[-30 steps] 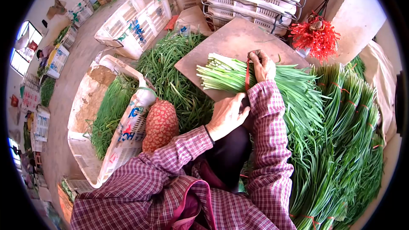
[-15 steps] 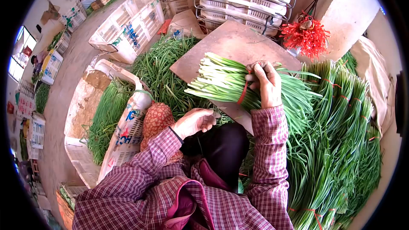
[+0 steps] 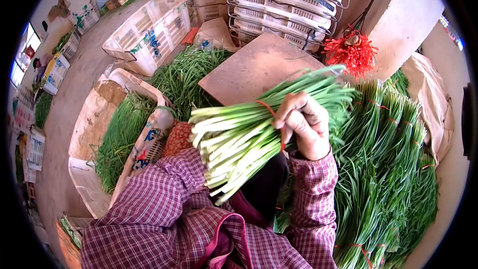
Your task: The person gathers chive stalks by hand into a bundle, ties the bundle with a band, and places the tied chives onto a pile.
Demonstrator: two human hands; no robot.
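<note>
A bundle of garlic chives (image 3: 234, 137), tied with a red band (image 3: 266, 107), is lifted over my lap. Its pale cut ends point to the lower left and its green leaves to the upper right. My right hand (image 3: 306, 124) is closed at the band, thumb and fingers pinching it against the stalks. The bundle covers my left hand; only the left sleeve (image 3: 174, 169) shows, leading in under the pale ends. Behind the bundle lies a flat board (image 3: 244, 72).
Tied chive bundles (image 3: 378, 184) are heaped at my right. Loose chives (image 3: 186, 74) lie beyond my knees. A white crate (image 3: 89, 184) with chives stands at my left, another crate (image 3: 149, 30) behind it. Stacked crates (image 3: 284, 5) stand at the back. Red ties (image 3: 351, 52) hang by the pillar.
The chive bundle has come off the board, toward me and to the left, still in my right hand. My left hand, visible before, is now hidden behind it.
</note>
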